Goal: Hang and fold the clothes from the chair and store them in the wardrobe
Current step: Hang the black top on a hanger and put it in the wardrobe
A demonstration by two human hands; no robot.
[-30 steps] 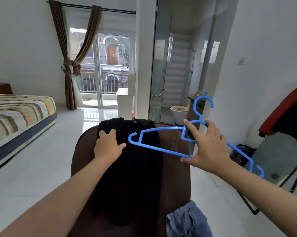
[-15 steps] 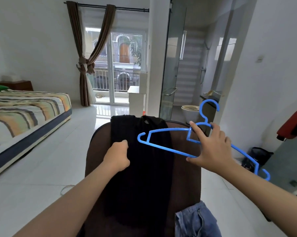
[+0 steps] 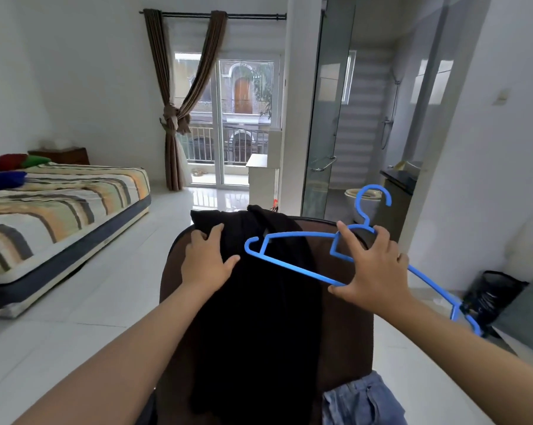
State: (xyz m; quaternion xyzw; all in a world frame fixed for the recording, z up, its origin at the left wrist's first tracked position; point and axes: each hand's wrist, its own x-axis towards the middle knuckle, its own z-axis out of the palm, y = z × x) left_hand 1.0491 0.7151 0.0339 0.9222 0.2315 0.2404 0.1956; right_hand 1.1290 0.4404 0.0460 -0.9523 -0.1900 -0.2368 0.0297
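A black garment (image 3: pixel 259 302) hangs over the back of a brown chair (image 3: pixel 341 302) right in front of me. My left hand (image 3: pixel 205 260) lies on the garment's upper left corner, fingers spread and curling over the fabric at the chair's top edge. My right hand (image 3: pixel 372 265) holds a blue plastic hanger (image 3: pixel 292 265) by its middle, level, above the chair back, hook pointing up. A blue denim piece (image 3: pixel 360 400) lies low on the chair at the bottom right.
A bed with a striped cover (image 3: pixel 53 210) stands at the left. White tiled floor lies between bed and chair. A glass shower partition (image 3: pixel 323 118) and toilet (image 3: pixel 360 200) are behind the chair. A black bin (image 3: pixel 492 296) sits by the right wall.
My view has swung left, showing more of the bed. My left hand has shifted up to the garment's top corner and spread its fingers. The hanger stays in my right hand.
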